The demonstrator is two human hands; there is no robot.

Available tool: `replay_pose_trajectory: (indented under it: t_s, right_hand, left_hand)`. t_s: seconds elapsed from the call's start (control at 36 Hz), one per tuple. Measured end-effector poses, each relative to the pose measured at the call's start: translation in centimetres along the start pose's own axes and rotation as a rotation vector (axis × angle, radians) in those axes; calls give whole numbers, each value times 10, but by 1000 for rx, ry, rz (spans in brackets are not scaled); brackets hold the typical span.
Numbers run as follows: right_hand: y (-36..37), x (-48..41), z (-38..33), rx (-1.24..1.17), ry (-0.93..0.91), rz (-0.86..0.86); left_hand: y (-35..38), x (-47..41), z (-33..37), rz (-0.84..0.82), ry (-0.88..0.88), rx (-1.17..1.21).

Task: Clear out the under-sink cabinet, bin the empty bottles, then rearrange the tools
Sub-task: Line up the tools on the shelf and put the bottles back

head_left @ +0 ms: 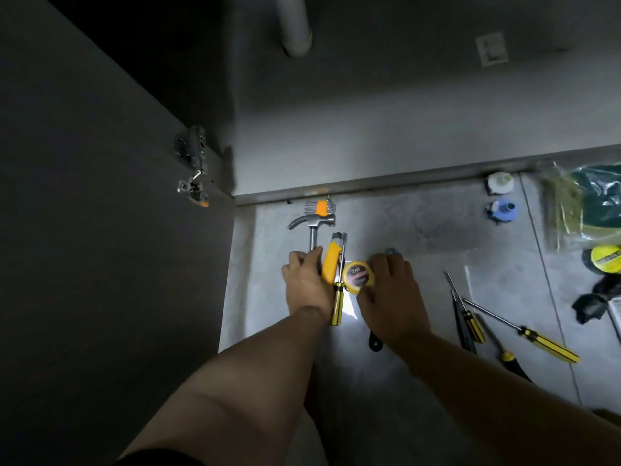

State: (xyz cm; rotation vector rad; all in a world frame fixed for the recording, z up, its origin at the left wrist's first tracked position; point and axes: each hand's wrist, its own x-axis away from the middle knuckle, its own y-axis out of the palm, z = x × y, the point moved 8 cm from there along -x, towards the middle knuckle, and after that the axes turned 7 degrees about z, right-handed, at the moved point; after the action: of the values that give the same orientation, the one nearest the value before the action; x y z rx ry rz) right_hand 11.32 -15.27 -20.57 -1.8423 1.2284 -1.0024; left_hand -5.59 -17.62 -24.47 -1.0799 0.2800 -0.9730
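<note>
On the floor (420,237) before the open cabinet (369,129), both hands work among a tight row of tools. The left hand (307,284) lies over the handle of the hammer (312,222). Its fingers curl down round the handle and its thumb runs along the knife (331,264). The hammer's steel head points toward the cabinet sill, just short of a set of hex keys (319,207) in an orange holder. The knife lies just right of the hammer. A screwdriver (337,304) with a yellow-and-black handle lies between the two hands, its shaft against the knife.

The right hand (391,290) grips the tape measure (358,277), with bent fingers over its far edge and the thumb under its near edge. The tape measure sits on the floor, touching the screwdriver. A black handle (375,343) shows from under the right wrist; I cannot tell which tool it belongs to.

Well to the right lie three more screwdrivers (547,344), crossing one another. Farther right, near the sill, stand a white bottle (500,183) and a blue bottle (502,210). Beside them are a bag (584,203) of green pads and a yellow roll (605,258). The door (100,196) stands open at left with its hinge (193,166) showing, and a pale pipe (295,25) hangs inside the cabinet.
</note>
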Motion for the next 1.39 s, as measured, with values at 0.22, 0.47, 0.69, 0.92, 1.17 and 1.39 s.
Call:
replay_pose_trajectory:
  t_s: [0.22,0.47,0.69,0.92,1.17,1.39]
  right_hand:
    - [12,-11,-16,-28,-118,-16]
    - [22,-32,-31,19,-242,-64]
    - [39,-106,-58,207,-345,-234]
    - [30,-116,-35,377,-324,-280]
    - [-8,-79,54,455,-245,-149]
    - [-40,-58,94,360,-59,-63]
  left_hand:
    - [-29,-5,-10,79,64,-173]
    - [-49,-16,-44,216,-63,-150]
    - [-56,-33,-40,268,-70,37]
    - [-52,-23,-47,236,-97,-205]
    - [-50,-16,-49,219,-159,-134]
    - [-53,-31,-56,227,-196,-160]
